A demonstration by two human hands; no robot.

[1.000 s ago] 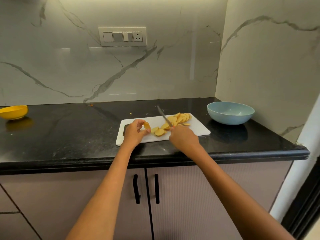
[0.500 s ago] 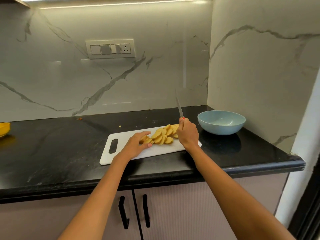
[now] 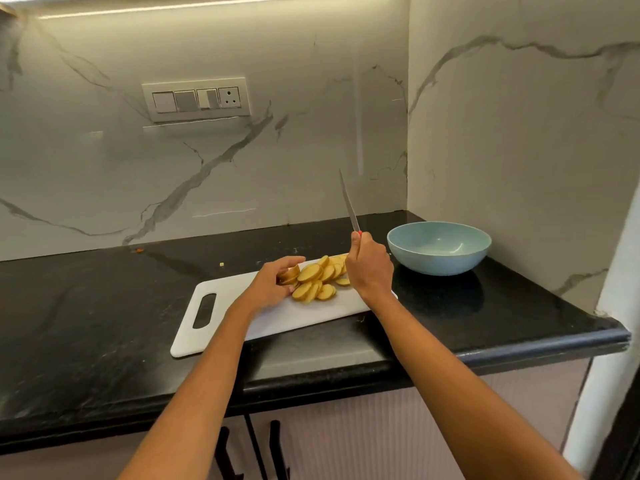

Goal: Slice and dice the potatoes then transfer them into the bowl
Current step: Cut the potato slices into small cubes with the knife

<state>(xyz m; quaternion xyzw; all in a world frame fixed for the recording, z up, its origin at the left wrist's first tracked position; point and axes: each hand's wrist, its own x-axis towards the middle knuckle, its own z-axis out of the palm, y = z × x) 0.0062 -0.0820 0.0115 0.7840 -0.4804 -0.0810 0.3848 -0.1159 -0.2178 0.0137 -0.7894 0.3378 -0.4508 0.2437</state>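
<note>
A heap of round yellow potato slices (image 3: 317, 277) lies on the right half of a white cutting board (image 3: 221, 299) on the black counter. My left hand (image 3: 268, 285) curls round a few slices at the heap's left edge. My right hand (image 3: 369, 266) grips a knife (image 3: 349, 202) by its handle, held upright with the blade pointing up and away, just right of the slices. A light blue bowl (image 3: 439, 249) stands empty on the counter to the right of the board.
The black counter (image 3: 86, 323) ends in a marble wall corner behind and right of the bowl. A switch panel (image 3: 195, 98) is on the back wall. Small scraps (image 3: 221, 264) lie on the counter behind the board. Cabinet doors with black handles are below.
The knife went from lying over the slices to standing upright at the board's right end. My left hand lowered its slice and moved to the heap's left side. The view shifted right.
</note>
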